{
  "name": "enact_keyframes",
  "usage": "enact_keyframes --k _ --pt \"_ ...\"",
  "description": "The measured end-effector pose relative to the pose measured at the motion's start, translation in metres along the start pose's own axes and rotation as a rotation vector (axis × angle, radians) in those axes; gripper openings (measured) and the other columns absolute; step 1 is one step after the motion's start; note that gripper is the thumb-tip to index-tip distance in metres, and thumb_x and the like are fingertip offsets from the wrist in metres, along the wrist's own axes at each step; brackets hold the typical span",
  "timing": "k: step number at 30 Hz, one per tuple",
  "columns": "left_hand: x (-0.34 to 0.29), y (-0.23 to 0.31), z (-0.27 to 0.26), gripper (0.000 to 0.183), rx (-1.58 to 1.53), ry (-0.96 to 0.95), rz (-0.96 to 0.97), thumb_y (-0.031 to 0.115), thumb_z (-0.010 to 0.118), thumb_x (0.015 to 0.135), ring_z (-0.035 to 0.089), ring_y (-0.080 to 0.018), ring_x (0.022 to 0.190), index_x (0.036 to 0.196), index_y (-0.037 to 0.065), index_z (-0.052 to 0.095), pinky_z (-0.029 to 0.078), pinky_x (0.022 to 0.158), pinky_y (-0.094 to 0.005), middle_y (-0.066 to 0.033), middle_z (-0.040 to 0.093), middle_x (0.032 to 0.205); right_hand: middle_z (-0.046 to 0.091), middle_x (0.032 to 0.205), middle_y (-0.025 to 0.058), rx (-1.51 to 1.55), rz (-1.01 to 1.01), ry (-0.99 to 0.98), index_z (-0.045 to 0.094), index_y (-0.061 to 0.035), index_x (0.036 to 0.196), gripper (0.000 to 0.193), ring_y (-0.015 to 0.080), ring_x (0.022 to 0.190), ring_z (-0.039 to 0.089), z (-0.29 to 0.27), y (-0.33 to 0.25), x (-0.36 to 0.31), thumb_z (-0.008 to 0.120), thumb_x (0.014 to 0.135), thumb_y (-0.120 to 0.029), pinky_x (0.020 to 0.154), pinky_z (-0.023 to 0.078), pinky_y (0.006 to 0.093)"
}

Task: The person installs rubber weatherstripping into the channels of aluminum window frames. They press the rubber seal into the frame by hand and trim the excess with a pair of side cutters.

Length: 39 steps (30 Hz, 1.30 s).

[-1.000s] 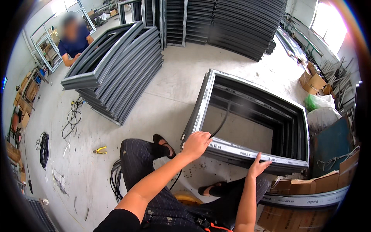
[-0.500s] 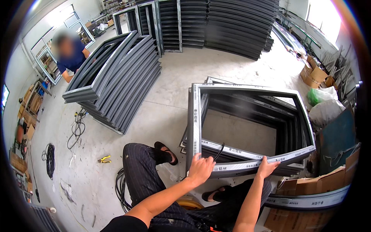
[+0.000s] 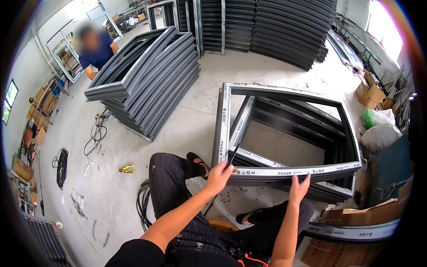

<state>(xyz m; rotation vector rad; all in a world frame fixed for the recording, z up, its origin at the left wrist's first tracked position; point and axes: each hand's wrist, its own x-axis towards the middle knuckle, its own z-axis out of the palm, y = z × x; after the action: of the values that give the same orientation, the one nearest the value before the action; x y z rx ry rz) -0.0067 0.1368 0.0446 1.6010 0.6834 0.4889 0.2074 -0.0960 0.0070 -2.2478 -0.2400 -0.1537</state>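
Top frame (image 3: 289,172) laid askew over frame stack (image 3: 336,188). Black strip (image 3: 233,154) gripped by left hand (image 3: 219,177) near frame's near-left corner. Near rail touched by right hand (image 3: 299,188); closure cannot be told.

One left hand (image 3: 220,177) and one right hand (image 3: 300,187); one black strip (image 3: 232,155); one pair of yellow-handled pliers (image 3: 124,169); three black cable coils (image 3: 62,168); two black shoes (image 3: 192,156); two plastic bags (image 3: 381,136); one co-worker (image 3: 96,51). The stacked window frames (image 3: 284,171) overlap too much for a full count.
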Motion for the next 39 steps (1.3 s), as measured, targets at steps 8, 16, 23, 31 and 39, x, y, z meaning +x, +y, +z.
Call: enact_keyframes --k 8,16,23,31,39 --pt "-0.069 0.024 -0.034 0.026 -1.096 -0.177 -0.450 0.020 0.046 0.101 0.060 -0.0262 0.109 0.108 -0.001 0.060 0.045 0.101 -0.0405 -0.0160 0.063 0.112 0.061 0.121 0.0183 0.443 -0.326 -0.764 0.057 0.0031 0.122 0.044 0.0304 0.113 0.058 -0.006 -0.115 -0.127 0.070 0.082 -0.011 0.099 0.043 0.0374" --pt "-0.070 0.012 -0.058 0.015 -1.018 -0.079 -0.419 0.014 0.054 0.097 0.061 -0.0218 0.106 0.109 0.007 0.061 0.049 0.094 -0.0371 -0.0092 0.064 0.109 0.060 0.079 0.0024 0.726 0.052 -0.871 0.047 0.0001 0.112 0.032 0.0064 0.066 0.053 0.028 -0.105 -0.181 0.068 0.089 -0.007 0.060 0.044 0.0212" --pt "-0.064 -0.011 -0.067 0.012 -0.505 -0.001 -0.462 0.016 0.060 0.095 0.062 -0.0121 0.087 0.099 0.005 0.061 0.051 0.081 -0.0271 -0.0038 0.066 0.093 0.060 0.076 0.0006 0.717 0.210 -1.077 0.061 0.0033 0.104 0.015 0.0064 0.069 0.054 0.039 -0.078 -0.188 0.062 0.093 -0.008 0.062 0.043 0.0214" --pt "-0.030 -0.090 -0.072 0.014 0.248 0.013 -0.324 0.011 0.066 0.087 0.060 -0.0129 0.067 0.090 -0.001 0.061 0.047 0.062 -0.0274 -0.0050 0.063 0.077 0.064 0.081 0.0142 0.395 -0.064 -1.013 0.065 -0.0014 0.103 0.021 0.0253 0.072 0.063 0.067 -0.067 -0.194 0.067 0.085 -0.012 0.066 0.049 0.0352" --pt "0.007 -0.096 -0.073 0.020 0.484 0.104 -0.164 0.009 0.070 0.081 0.063 -0.0259 0.079 0.093 0.000 0.057 0.049 0.072 -0.0367 -0.0134 0.066 0.084 0.062 0.092 0.0163 0.335 -0.211 -0.926 0.066 -0.0048 0.109 0.028 0.0337 0.084 0.061 0.093 -0.077 -0.194 0.067 0.081 -0.010 0.074 0.049 0.0399"
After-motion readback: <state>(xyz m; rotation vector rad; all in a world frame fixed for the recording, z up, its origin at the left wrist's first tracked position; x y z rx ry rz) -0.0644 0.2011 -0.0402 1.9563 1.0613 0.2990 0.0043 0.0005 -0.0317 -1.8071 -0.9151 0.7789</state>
